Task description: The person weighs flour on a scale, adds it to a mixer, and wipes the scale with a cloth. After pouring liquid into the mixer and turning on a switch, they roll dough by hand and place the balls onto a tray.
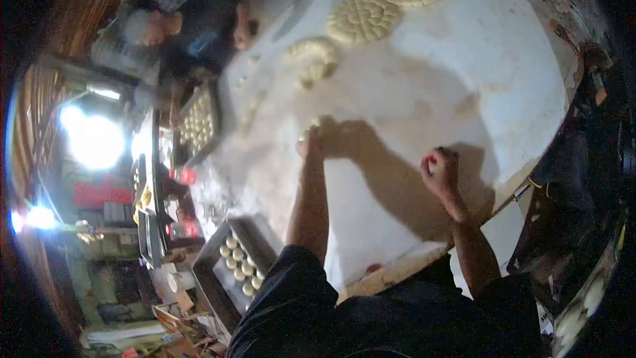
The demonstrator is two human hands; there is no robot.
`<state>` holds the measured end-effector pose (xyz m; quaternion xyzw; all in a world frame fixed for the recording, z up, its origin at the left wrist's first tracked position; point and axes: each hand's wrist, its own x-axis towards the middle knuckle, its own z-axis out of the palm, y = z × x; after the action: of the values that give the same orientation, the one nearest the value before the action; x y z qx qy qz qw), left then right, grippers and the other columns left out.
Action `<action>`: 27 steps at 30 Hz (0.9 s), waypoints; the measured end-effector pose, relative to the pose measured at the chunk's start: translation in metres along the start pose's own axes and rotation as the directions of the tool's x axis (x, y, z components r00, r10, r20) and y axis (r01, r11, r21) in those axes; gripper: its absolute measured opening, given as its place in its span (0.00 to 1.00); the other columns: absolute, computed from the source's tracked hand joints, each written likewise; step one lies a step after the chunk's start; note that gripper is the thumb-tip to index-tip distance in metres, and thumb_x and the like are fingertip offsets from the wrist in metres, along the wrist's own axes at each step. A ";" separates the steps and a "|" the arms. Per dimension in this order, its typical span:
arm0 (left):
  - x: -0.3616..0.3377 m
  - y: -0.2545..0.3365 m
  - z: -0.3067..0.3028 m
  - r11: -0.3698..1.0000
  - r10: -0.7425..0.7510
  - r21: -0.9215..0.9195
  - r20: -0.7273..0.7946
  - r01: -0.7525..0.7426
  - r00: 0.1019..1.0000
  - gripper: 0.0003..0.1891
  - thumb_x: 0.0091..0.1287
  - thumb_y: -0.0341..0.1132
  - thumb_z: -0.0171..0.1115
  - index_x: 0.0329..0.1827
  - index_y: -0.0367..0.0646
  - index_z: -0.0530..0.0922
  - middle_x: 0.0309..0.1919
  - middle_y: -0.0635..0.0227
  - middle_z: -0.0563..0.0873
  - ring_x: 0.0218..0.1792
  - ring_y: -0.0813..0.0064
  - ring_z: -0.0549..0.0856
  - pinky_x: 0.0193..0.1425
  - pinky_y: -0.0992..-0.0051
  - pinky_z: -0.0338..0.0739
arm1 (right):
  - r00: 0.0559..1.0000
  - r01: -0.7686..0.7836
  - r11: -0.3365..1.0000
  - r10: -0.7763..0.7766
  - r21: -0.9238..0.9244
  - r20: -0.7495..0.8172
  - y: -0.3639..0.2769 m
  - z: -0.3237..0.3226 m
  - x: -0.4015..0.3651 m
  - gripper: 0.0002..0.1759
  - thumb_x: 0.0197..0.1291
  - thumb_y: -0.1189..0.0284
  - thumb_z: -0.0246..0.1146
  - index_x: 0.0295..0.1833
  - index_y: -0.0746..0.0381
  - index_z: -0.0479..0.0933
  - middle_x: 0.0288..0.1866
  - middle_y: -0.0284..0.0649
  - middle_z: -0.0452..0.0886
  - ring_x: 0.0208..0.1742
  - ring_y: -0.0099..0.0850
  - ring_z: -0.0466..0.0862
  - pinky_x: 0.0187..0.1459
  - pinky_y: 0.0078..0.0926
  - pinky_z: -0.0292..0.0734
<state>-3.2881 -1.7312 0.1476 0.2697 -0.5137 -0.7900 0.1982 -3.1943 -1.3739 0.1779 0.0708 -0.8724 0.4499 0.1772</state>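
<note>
My left hand (310,142) is on the pale, floured table (404,106) near its middle, fingers bent round a small piece of dough (322,121) that shows at its far side. Over the table's near right part, my right hand (438,166) is curled into a loose ring; whether anything is inside is too blurred to tell. Beyond my left hand lies a partly used round of cut dough (311,56). Farther back are whole scored rounds, one of them a large disc (363,20).
At the near left a dark tray (211,270) holds several dough balls (240,264). Another tray (213,109) of balls stands farther left. Across the table at the upper left is a person, whose hand (244,26) is over the edge. Bright lamps (96,139) glare at left.
</note>
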 end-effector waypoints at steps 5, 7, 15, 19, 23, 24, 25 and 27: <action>-0.183 0.013 -0.069 0.919 -0.136 -0.283 0.429 0.276 0.893 0.18 0.68 0.42 0.57 0.56 0.43 0.71 0.41 0.71 0.80 0.36 0.83 0.77 0.41 0.80 0.74 | 0.935 -0.136 0.979 0.076 0.153 0.346 -0.001 0.048 -0.059 0.11 0.62 0.64 0.59 0.37 0.62 0.75 0.34 0.41 0.78 0.35 0.37 0.78 0.47 0.36 0.69; -0.231 0.001 -0.106 0.941 -0.137 -0.209 0.480 0.265 0.866 0.18 0.69 0.42 0.56 0.57 0.42 0.72 0.45 0.69 0.80 0.42 0.78 0.78 0.45 0.78 0.74 | 0.888 -0.127 0.973 0.025 0.193 0.459 -0.010 0.083 -0.112 0.13 0.64 0.63 0.57 0.40 0.63 0.75 0.36 0.41 0.78 0.38 0.37 0.78 0.49 0.37 0.69; -0.312 0.062 -0.178 0.886 0.087 0.385 0.408 -0.258 0.909 0.16 0.71 0.40 0.55 0.50 0.35 0.77 0.34 0.67 0.85 0.34 0.81 0.80 0.38 0.79 0.76 | 0.884 -0.422 0.630 0.445 0.653 0.142 -0.137 0.096 -0.190 0.20 0.55 0.77 0.65 0.48 0.58 0.62 0.36 0.35 0.73 0.28 0.22 0.73 0.26 0.20 0.69; -0.325 0.053 -0.189 0.813 0.248 0.469 0.258 -0.345 0.934 0.15 0.71 0.40 0.55 0.45 0.33 0.76 0.28 0.64 0.84 0.31 0.80 0.79 0.35 0.77 0.74 | 0.790 -0.388 0.538 0.612 0.748 -0.031 -0.119 0.053 -0.143 0.20 0.57 0.66 0.64 0.52 0.58 0.66 0.43 0.35 0.74 0.39 0.25 0.74 0.37 0.24 0.71; -0.328 0.039 -0.207 0.418 0.258 0.742 0.456 -0.524 0.852 0.09 0.67 0.34 0.56 0.42 0.38 0.74 0.40 0.52 0.78 0.46 0.58 0.75 0.49 0.58 0.68 | 0.970 -0.229 0.766 0.230 0.601 0.077 -0.032 -0.013 -0.096 0.14 0.60 0.60 0.59 0.42 0.60 0.72 0.41 0.37 0.73 0.42 0.30 0.73 0.43 0.32 0.69; -0.316 0.023 -0.223 -0.121 0.348 0.780 0.613 -0.615 0.709 0.10 0.64 0.34 0.58 0.43 0.38 0.75 0.41 0.52 0.77 0.46 0.55 0.74 0.50 0.56 0.67 | 0.969 -0.233 0.764 0.237 0.602 0.074 -0.026 -0.029 -0.087 0.14 0.60 0.60 0.59 0.42 0.60 0.72 0.41 0.37 0.73 0.42 0.30 0.73 0.43 0.32 0.69; -0.297 0.016 -0.232 -0.269 0.325 0.768 0.641 -0.581 0.695 0.12 0.62 0.35 0.60 0.44 0.39 0.75 0.43 0.53 0.76 0.47 0.53 0.73 0.51 0.56 0.67 | 0.957 0.133 0.976 -0.171 0.173 0.234 -0.018 -0.043 -0.079 0.14 0.57 0.60 0.60 0.39 0.60 0.72 0.39 0.39 0.73 0.41 0.35 0.73 0.42 0.36 0.68; -0.256 0.009 -0.234 -0.187 0.244 0.833 0.554 -0.522 0.796 0.17 0.58 0.38 0.64 0.47 0.40 0.76 0.46 0.54 0.75 0.48 0.51 0.72 0.53 0.56 0.68 | 0.737 0.563 0.806 -0.389 -0.183 0.553 -0.013 -0.057 -0.057 0.15 0.54 0.60 0.61 0.36 0.60 0.72 0.37 0.42 0.73 0.39 0.39 0.72 0.41 0.40 0.67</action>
<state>-2.9418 -1.7485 0.1362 0.0768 -0.9842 -0.1004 0.1237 -3.1235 -1.3373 0.1969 0.3749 -0.9028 0.1985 0.0705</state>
